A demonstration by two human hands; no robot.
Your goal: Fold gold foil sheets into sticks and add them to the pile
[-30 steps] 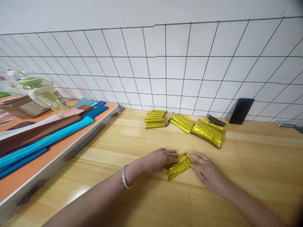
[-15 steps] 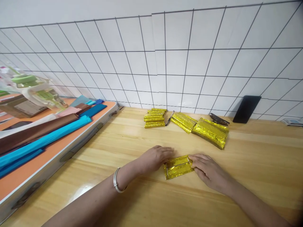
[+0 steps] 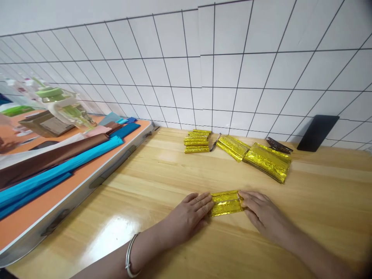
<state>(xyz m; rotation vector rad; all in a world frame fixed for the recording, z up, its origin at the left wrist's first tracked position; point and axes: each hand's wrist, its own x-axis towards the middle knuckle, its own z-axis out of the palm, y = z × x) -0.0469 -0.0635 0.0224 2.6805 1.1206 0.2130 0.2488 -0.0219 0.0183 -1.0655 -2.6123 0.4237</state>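
Gold foil, folded into a small flat rectangle, is the piece being worked: the foil piece (image 3: 226,203) lies on the wooden tabletop (image 3: 162,166), between the person's two hands, near the front centre. The left hand (image 3: 188,215) comes in palm down, fingers nearly straight and narrow together, tips touching the foil's left end; thumb tucked low, so cannot tell if it pinches or only presses. A silver bangle (image 3: 130,255) sits on that wrist. The right hand (image 3: 261,213) is at the opposite end, fingers bent and close together over the right edge, thumb a little apart below; cannot tell there either whether foil is gripped or just held down. Farther back, toward the tiled wall (image 3: 174,73): a group of narrow gold strips (image 3: 197,142) lying side by side, a pen (image 3: 215,142) just right of them, then a folded gold sheet (image 3: 233,147) touching a thicker gold stack (image 3: 267,162). Dark hair clip (image 3: 279,145) just behind the stack; black slab (image 3: 318,133), phone-like, leans on the wall farther right. Left side: an orange surface (image 3: 29,215) with white edging, carrying a long cyan strip (image 3: 87,158), a brown strip (image 3: 58,157), a cardboard box (image 3: 48,124) and a green-lidded bottle (image 3: 62,101), blurry.
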